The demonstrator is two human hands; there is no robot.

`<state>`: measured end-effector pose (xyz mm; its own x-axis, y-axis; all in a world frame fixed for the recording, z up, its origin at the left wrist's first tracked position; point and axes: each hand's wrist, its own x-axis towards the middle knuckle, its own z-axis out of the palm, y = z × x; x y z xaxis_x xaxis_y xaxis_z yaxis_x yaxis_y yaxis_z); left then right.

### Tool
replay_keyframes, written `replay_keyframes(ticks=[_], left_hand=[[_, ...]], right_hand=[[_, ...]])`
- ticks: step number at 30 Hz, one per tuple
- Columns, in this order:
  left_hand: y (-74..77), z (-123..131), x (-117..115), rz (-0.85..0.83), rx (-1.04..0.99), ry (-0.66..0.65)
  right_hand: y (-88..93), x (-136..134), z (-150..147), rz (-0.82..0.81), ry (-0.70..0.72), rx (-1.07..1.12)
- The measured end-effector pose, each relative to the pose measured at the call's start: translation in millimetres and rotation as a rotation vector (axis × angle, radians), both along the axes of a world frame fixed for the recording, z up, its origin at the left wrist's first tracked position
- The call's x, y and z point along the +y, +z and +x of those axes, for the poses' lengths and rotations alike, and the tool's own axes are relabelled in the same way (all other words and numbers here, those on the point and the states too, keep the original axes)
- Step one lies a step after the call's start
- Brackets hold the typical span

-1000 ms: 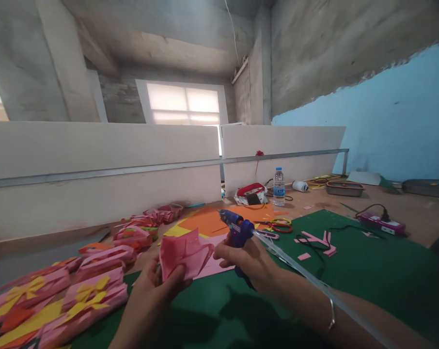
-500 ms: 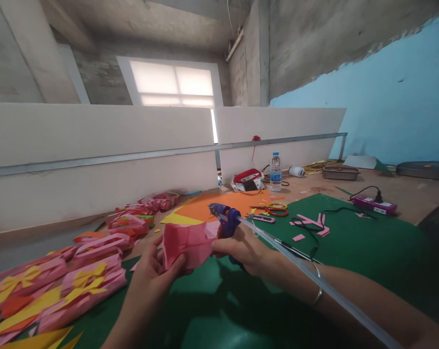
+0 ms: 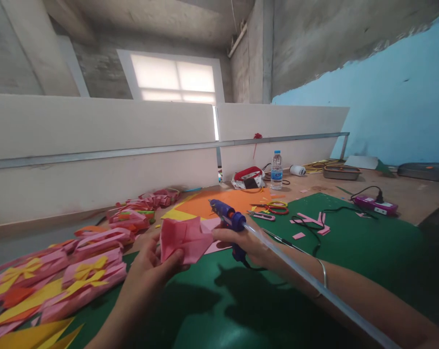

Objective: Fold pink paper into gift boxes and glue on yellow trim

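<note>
Over the green mat (image 3: 212, 310), my left hand (image 3: 157, 259) grips a folded pink paper piece (image 3: 186, 237), thumb in front and fingers behind. My right hand (image 3: 246, 245) is wrapped round a blue hot glue gun (image 3: 228, 216), its nozzle pointing up and to the left. From the gun's back a long clear glue stick (image 3: 299, 271) runs down over my right forearm. The thumb of my right hand is close to the pink paper's right edge. A flat pink sheet (image 3: 216, 246) lies behind the folded piece, partly hidden.
Pink paper bags with yellow bows (image 3: 88, 274) crowd the left side. Beyond my hands lie orange paper (image 3: 201, 201), scissors (image 3: 277, 208) and a box cutter (image 3: 262, 216). Pink strips (image 3: 314, 222), a black cord and a purple power strip (image 3: 375, 204) are rightward. A water bottle (image 3: 276, 170) stands behind.
My right hand with the glue gun has drawn slightly right, away from the pink paper. That hand's thumb no longer presses the paper's edge. My left hand still holds it, tilted a little differently.
</note>
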<state>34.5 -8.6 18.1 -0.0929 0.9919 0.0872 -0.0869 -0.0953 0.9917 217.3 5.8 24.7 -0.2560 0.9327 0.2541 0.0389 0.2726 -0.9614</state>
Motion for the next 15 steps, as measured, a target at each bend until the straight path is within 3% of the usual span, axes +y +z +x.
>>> replay_keyframes(ticks=[3,5,11,15], left_hand=[[1.1,0.7,-1.3,-0.049,-0.016,-0.029],[-0.5,1.6,-1.3,-0.082,-0.022,-0.081],[-8.6,-0.1,4.7,-0.026,0.088,-0.122],[-5.3,0.6,2.9,0.015,0.139,-0.115]], right_hand=[[1.8,3.5,2.8,-0.168,0.069,0.251],[1.4,6.0,4.9,-0.232,0.104,0.304],[-0.1,10.2,10.0,-0.268,0.184,0.184],[1.7,9.8,8.6,-0.307,0.158,0.143]])
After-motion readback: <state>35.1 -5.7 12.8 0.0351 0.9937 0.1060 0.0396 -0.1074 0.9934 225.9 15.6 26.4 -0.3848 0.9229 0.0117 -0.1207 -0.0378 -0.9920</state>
